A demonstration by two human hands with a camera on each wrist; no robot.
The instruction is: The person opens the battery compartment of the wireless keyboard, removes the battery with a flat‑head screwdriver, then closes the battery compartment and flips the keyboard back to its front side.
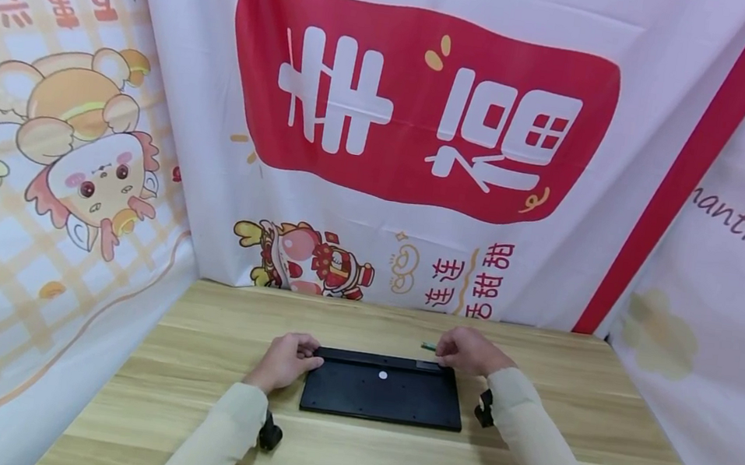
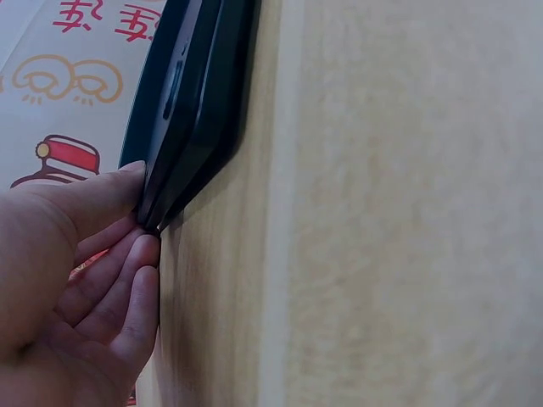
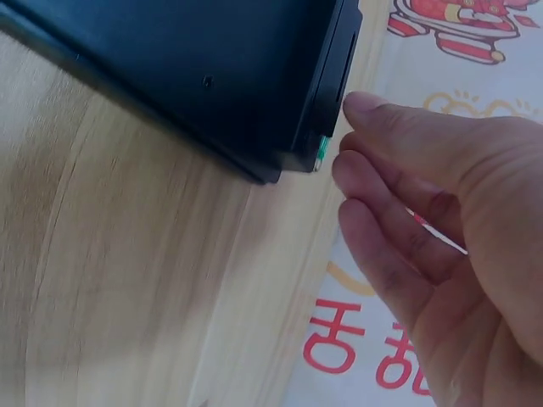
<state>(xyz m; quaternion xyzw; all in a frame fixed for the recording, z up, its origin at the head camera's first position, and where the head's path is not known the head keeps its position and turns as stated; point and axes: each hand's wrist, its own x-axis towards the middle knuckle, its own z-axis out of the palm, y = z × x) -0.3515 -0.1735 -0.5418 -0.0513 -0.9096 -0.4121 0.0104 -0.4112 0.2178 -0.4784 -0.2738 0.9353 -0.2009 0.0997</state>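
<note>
A black keyboard lies with its underside up on the table, a small round white sticker on it. At its far left corner, my left hand pinches the edge, thumb on one face and fingers bent beneath the corner. My right hand is at the far right corner beside a greyish rectangular patch. In the right wrist view its thumb is at the raised rear edge, the fingers loosely bent with nothing visible between them. A small green battery-like piece lies just behind the keyboard, partly hidden in the right wrist view.
The light wooden table runs back to a white printed cloth. Similar cloths hang on the left and right. Black wrist devices are strapped at the left and right sleeves.
</note>
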